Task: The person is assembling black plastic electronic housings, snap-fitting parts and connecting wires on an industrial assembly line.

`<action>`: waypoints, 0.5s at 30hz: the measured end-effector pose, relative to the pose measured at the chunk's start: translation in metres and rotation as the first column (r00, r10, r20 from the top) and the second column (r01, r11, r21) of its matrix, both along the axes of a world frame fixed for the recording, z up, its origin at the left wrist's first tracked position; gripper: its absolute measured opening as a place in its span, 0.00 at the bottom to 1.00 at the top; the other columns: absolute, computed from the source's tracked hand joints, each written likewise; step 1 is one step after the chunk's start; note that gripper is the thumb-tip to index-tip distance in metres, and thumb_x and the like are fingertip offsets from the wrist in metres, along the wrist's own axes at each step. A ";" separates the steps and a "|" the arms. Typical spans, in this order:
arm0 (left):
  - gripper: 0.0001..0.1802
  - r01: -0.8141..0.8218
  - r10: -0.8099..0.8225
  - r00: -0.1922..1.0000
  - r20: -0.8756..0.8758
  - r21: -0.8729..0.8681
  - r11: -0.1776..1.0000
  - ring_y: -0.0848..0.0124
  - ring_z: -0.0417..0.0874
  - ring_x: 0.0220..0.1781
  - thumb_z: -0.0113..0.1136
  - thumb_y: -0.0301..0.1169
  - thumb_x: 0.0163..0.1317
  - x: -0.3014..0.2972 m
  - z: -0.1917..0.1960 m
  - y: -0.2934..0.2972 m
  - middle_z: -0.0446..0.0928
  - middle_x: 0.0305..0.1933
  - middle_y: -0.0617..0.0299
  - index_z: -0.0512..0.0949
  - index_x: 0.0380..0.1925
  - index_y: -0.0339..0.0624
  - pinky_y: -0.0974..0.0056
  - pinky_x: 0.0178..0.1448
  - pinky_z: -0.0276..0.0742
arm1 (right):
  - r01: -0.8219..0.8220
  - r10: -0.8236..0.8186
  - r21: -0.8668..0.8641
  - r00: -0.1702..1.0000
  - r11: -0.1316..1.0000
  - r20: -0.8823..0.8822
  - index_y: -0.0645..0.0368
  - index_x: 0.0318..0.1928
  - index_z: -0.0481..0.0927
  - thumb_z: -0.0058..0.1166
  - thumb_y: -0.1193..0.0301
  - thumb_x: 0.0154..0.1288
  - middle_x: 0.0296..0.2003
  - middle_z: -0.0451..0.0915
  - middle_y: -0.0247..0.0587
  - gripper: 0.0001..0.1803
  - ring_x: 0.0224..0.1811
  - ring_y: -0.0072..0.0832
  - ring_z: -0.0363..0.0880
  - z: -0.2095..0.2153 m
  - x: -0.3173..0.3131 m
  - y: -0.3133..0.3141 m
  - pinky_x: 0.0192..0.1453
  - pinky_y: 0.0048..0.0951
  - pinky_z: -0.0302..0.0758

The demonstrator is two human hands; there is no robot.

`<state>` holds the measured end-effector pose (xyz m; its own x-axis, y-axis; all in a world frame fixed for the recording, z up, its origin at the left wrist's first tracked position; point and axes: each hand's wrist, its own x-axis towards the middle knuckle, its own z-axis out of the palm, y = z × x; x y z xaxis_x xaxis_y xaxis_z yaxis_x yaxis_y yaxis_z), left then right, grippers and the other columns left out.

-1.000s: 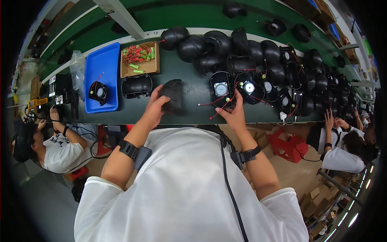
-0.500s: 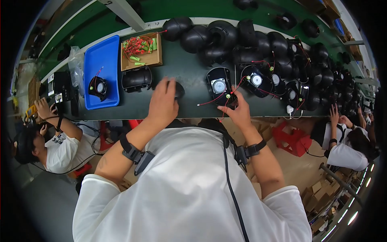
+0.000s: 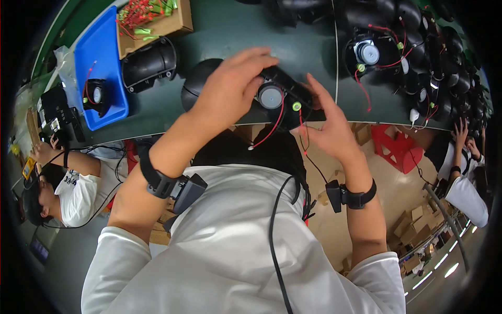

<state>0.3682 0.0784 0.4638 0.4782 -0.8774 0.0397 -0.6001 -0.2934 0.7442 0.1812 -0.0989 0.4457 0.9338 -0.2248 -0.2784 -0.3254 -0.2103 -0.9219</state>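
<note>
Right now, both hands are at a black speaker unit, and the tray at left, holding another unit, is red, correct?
Not quite: the head view shows the tray is blue, not red. It does hold another unit, and the left hand and right hand are at a black speaker unit.

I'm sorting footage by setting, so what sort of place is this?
Probably an electronics assembly workshop: many curved black plastic housings, some with round silver speakers, at a dark-green workbench, plus red wires in an open brown cardboard box.
</note>
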 end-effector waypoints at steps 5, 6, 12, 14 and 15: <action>0.26 0.058 -0.061 0.995 0.073 0.034 0.998 0.50 0.75 0.68 0.60 0.18 0.62 0.002 0.000 -0.006 0.75 0.66 0.48 0.76 0.61 0.43 0.55 0.70 0.71 | 0.257 -0.251 -0.114 0.966 0.960 0.062 0.56 0.72 0.67 0.59 0.81 0.61 0.63 0.75 0.48 0.37 0.58 0.37 0.78 -0.008 -0.045 0.015 0.64 0.35 0.73; 0.27 0.079 -0.080 0.992 0.103 0.013 0.997 0.50 0.75 0.69 0.60 0.20 0.63 0.005 0.001 -0.004 0.74 0.67 0.48 0.75 0.64 0.44 0.56 0.71 0.70 | 0.374 -0.364 -0.184 0.927 0.909 0.089 0.60 0.62 0.76 0.49 0.84 0.64 0.57 0.79 0.47 0.25 0.58 0.38 0.79 -0.002 -0.058 0.017 0.62 0.33 0.73; 0.05 -0.071 0.088 0.988 -0.131 0.130 0.989 0.72 0.77 0.44 0.57 0.17 0.66 -0.001 0.081 0.109 0.79 0.43 0.57 0.78 0.41 0.33 0.68 0.52 0.73 | 0.537 -0.777 -0.591 0.562 0.602 -0.282 0.64 0.41 0.82 0.54 0.77 0.67 0.34 0.83 0.49 0.06 0.38 0.37 0.82 0.016 -0.286 0.031 0.46 0.34 0.77; 0.06 -0.232 0.379 0.832 -0.404 0.367 0.901 0.75 0.75 0.42 0.55 0.18 0.68 -0.008 0.090 0.197 0.74 0.41 0.64 0.73 0.41 0.39 0.70 0.52 0.72 | 0.121 -0.525 -0.558 0.545 0.821 -0.654 0.63 0.37 0.84 0.59 0.73 0.63 0.26 0.82 0.50 0.06 0.30 0.33 0.82 0.035 -0.342 0.075 0.39 0.35 0.78; 0.06 -0.253 0.496 0.724 -0.479 0.484 0.837 0.76 0.74 0.42 0.56 0.19 0.67 -0.015 0.087 0.236 0.74 0.41 0.65 0.74 0.41 0.40 0.71 0.52 0.72 | 0.153 -0.240 -0.188 0.508 0.970 -0.827 0.62 0.38 0.84 0.60 0.76 0.61 0.30 0.84 0.48 0.06 0.35 0.32 0.84 0.045 -0.348 0.098 0.42 0.34 0.79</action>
<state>0.3529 0.3140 0.5507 0.5939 -0.5067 -0.6250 0.1173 -0.7140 0.6903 -0.1664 -0.0012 0.4908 0.2041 -0.4336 -0.8777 -0.9789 -0.0971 -0.1797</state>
